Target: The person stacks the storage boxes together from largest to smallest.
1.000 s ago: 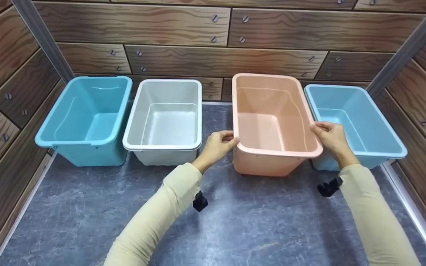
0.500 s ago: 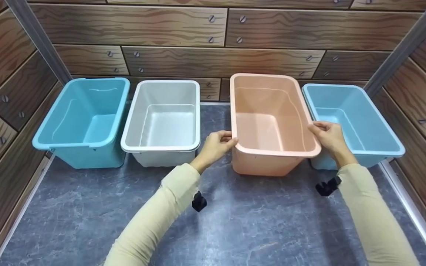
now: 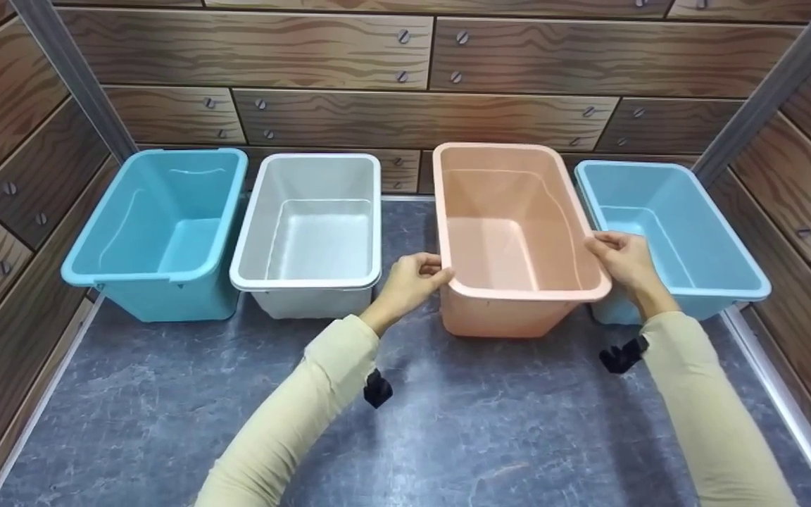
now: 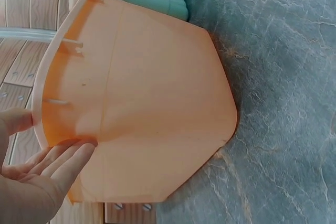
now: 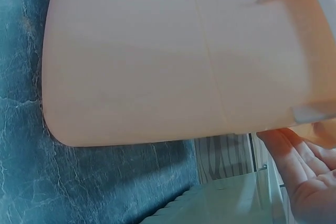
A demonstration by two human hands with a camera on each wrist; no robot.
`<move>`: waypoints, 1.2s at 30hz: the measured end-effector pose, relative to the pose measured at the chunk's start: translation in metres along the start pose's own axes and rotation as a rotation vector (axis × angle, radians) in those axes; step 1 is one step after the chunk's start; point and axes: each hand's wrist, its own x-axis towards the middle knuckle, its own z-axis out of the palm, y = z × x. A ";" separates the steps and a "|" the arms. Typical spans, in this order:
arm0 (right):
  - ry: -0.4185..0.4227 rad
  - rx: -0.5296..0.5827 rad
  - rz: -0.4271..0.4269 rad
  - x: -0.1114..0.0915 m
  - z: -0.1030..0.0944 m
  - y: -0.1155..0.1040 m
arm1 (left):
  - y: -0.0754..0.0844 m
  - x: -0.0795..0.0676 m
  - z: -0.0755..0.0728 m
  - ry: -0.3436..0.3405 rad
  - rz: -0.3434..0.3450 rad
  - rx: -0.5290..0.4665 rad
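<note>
Peach plastic bin (image 3: 511, 246), right of frame centre. Left to right: turquoise bin (image 3: 159, 236) far left; pale grey bin (image 3: 310, 236) left of centre; left hand (image 3: 409, 285) pinching peach left rim; right hand (image 3: 627, 264) pinching its right rim; light-blue bin (image 3: 694, 243) far right.
</note>
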 end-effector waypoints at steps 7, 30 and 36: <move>-0.007 -0.013 -0.010 -0.001 -0.001 -0.002 | 0.000 -0.002 0.002 0.009 0.010 -0.008; -0.075 0.107 0.064 -0.005 0.009 -0.004 | -0.006 -0.008 -0.017 0.061 -0.016 -0.036; -0.103 0.363 0.093 -0.006 0.013 -0.003 | -0.011 -0.001 -0.014 0.055 -0.039 -0.168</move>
